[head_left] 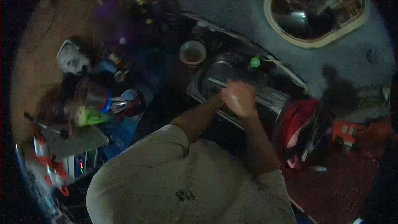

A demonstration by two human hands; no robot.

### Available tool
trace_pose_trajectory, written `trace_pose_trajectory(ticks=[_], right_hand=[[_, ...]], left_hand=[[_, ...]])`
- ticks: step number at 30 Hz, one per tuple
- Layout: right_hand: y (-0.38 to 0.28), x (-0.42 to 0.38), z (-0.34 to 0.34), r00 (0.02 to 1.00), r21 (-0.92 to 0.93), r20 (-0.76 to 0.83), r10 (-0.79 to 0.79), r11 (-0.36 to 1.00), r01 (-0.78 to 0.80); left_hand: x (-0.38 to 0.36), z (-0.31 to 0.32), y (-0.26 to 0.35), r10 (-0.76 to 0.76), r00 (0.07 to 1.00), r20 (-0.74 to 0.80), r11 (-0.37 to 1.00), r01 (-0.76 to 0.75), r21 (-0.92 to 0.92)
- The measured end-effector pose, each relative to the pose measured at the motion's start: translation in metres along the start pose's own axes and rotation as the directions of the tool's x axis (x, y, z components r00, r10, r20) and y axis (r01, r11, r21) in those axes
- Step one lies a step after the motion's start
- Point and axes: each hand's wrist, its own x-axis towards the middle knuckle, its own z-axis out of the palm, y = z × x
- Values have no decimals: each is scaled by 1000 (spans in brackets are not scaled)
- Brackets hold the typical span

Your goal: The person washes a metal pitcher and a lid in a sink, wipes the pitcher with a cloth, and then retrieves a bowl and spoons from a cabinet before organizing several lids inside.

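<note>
Head view: both hands are brought together near the centre of the frame, over a metal sink. The sink runs from the centre towards the right, its edge nearest the wearer passing below the hands. The right hand is laid against the left hand, which is largely covered by it. The fingers are blurred — whether anything is pinched between them, or whether they are spread or pressed together, cannot be told.

A pale round container is noted above and left of the hands, beside the sink. A small bright green object is seen just above the hands, near the sink's far edge. In the upper right, a rounded mirror with a cream surround is observed.

At centre right, a red item is found near the end of the sink; an orange box is recorded further right. At the left, a white object, a yellow-green item and orange-handled tools are recorded — the finer detail is lost to dim light.
</note>
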Motion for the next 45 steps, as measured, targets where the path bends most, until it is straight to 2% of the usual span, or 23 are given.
trace_pose_trajectory(ticks=[2,5,7,8,10,11,12,14,16,18,20,22,24,26,29,32,35,38,39,41,43,44,45], right_hand=[[-20,-9,-59,954,102,107,281,951,-291],[1,-39,-63,966,114,35,256,959,-259],[-1,-51,-40,844,358,-444,302,923,-141],[3,-54,-29,854,362,-442,274,926,-110],[5,-53,-17,853,747,-157,499,624,-228],[-10,-53,-15,822,841,-296,487,540,-17],[-18,-52,-7,831,843,-303,467,538,5],[-33,-46,17,821,986,-157,548,36,165],[-58,-41,31,809,977,-191,556,27,211],[-77,-33,49,814,963,43,579,-241,120],[-96,-27,77,872,956,17,489,-264,129],[-126,-18,95,845,929,254,470,-361,-79],[-161,-19,108,879,930,292,377,-328,-168],[-196,-18,127,981,963,188,39,-205,-176],[-259,-10,100,933,949,310,-180,5,-315],[-293,1,122,885,949,272,-379,-49,-313],[-315,15,119,827,910,323,-461,-89,-405],[-327,20,125,798,894,411,-441,22,-448],[-328,22,132,804,891,450,-389,133,-434],[-325,24,152,816,875,480,-322,247,-417],[-315,19,164,824,837,510,-247,362,-410],[-310,17,166,833,834,510,-216,364,-416],[-306,16,167,840,831,508,-190,366,-420]], left_hand=[[4,-12,-6,79,996,-51,996,-80,-25],[-65,1,10,229,963,-145,964,-245,-107],[-177,25,48,289,934,-211,937,-321,-138],[-193,13,43,301,924,-237,928,-340,-149],[-220,-8,36,480,795,-372,876,-412,251],[-237,-25,36,484,809,-334,860,-367,355],[-254,-38,33,497,794,-351,855,-378,355],[-296,-52,34,596,746,-297,742,-369,560],[-328,-74,33,548,772,-323,759,-297,579],[-353,-95,26,488,822,-295,749,-221,624],[-383,-114,19,481,822,-304,767,-227,601],[-413,-135,10,476,818,-324,784,-229,577],[-445,-155,-4,503,743,-442,797,-200,569],[-486,-176,-19,442,722,-533,843,-131,521],[-546,-216,-54,344,664,-664,901,-34,433],[-600,-259,-93,276,590,-759,938,7,347],[-638,-305,-150,525,453,-721,812,-13,583],[-644,-338,-189,599,285,-748,773,-450,448],[-651,-326,-185,593,230,-772,804,-123,582],[-650,-309,-178,615,184,-767,735,217,642],[-639,-303,-187,412,127,-902,838,-442,321],[-630,-300,-191,419,141,-897,837,-443,321],[-621,-298,-194,401,57,-914,712,-648,271]])
